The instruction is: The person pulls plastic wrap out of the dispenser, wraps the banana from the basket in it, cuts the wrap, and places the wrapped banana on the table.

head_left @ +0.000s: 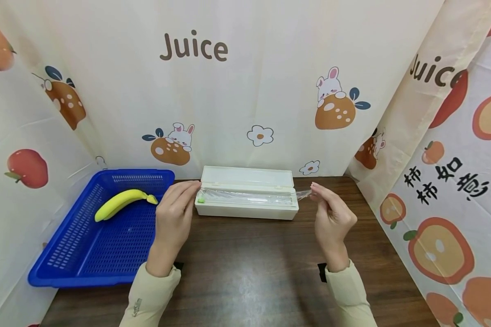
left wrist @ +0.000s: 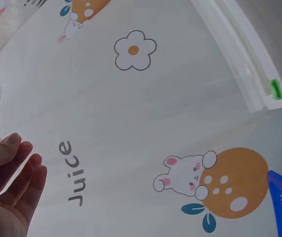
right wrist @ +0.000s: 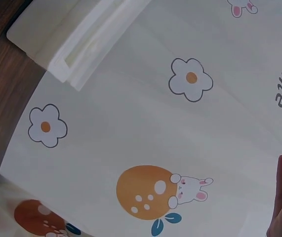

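On my head feed, the two hands are well apart from each other; the bare left hand [head_left: 173, 211] has its thumb and fingers drawn together at the left end of a thin, clear, wrinkled plastic film [head_left: 249, 197], and the bare right hand [head_left: 333, 215] pinches the film's other end, which narrows to a gathered point beyond the box. I see the film spanning the top of a long, white, rectangular box [head_left: 247, 212]; whether it touches the box along its length or hangs just above it, I cannot tell. The box's white, hinged, oblong lid [head_left: 247, 176] stands open at the back; a small, bright green plastic piece [head_left: 201, 200] sits at the box's left end. On my left wrist feed, the thumb lies close to the fingers; the film cannot be made out there, nor beside the fingers in my right wrist feed.

I have the box near the back of a dark brown, wood-grained table [head_left: 245, 263]; to its left stands a blue, perforated plastic basket [head_left: 86, 282], with a yellow, curved banana [head_left: 120, 203] lying inside; behind it all hangs a cream fabric curtain [head_left: 245, 91] printed with rabbits, fruit and flowers; both forearms wear pale beige sleeves [head_left: 153, 295].
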The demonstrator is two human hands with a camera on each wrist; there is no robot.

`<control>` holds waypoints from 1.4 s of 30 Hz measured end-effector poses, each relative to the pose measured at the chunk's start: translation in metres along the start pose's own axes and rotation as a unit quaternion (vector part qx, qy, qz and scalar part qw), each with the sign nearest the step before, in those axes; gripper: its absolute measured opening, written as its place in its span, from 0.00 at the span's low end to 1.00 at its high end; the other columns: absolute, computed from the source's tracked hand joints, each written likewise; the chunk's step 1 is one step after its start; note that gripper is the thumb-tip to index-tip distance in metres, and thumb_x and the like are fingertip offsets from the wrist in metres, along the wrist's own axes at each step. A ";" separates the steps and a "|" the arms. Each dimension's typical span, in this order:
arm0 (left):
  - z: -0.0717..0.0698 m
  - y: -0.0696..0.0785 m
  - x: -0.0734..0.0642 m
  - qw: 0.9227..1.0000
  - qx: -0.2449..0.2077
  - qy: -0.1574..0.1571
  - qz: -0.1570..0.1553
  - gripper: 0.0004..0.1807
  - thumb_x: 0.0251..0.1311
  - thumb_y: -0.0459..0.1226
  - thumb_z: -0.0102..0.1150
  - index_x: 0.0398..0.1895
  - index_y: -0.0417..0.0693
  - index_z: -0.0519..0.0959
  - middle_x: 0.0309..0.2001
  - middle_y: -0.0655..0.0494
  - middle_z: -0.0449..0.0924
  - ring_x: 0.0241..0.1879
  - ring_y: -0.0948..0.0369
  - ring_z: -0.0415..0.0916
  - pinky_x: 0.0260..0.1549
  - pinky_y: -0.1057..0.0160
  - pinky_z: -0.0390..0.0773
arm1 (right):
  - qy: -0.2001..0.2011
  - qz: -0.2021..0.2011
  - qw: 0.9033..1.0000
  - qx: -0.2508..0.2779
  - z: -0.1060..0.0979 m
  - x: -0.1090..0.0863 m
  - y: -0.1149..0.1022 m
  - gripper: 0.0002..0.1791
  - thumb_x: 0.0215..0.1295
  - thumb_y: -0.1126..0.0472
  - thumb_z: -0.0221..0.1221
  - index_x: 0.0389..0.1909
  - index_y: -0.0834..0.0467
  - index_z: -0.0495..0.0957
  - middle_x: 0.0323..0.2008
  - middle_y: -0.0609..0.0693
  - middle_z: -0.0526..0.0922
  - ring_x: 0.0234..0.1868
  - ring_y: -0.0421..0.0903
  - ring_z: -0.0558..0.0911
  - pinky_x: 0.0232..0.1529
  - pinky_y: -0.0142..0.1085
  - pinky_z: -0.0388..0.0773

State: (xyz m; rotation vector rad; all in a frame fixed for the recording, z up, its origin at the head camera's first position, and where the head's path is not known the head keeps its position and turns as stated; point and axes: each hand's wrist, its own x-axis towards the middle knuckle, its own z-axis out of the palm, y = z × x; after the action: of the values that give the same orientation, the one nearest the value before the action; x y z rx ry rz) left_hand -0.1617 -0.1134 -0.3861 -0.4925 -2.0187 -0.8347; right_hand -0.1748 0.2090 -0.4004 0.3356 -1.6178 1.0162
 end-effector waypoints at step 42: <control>-0.050 0.026 -0.003 0.994 -0.083 -0.056 0.043 0.19 0.80 0.42 0.56 0.44 0.35 0.90 0.49 0.45 0.89 0.53 0.48 0.84 0.65 0.76 0.71 | -0.112 -0.049 0.991 0.043 -0.044 0.002 -0.026 0.20 0.78 0.59 0.63 0.33 0.74 0.83 0.40 0.70 0.88 0.53 0.33 0.87 0.55 0.23 0.79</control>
State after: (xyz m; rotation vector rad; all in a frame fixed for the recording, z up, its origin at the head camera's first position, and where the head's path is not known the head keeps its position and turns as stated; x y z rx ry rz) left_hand -0.1148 -0.1312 -0.3594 -0.7302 -2.0222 -0.9442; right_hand -0.1290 0.2284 -0.3877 0.6012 -1.7420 1.0027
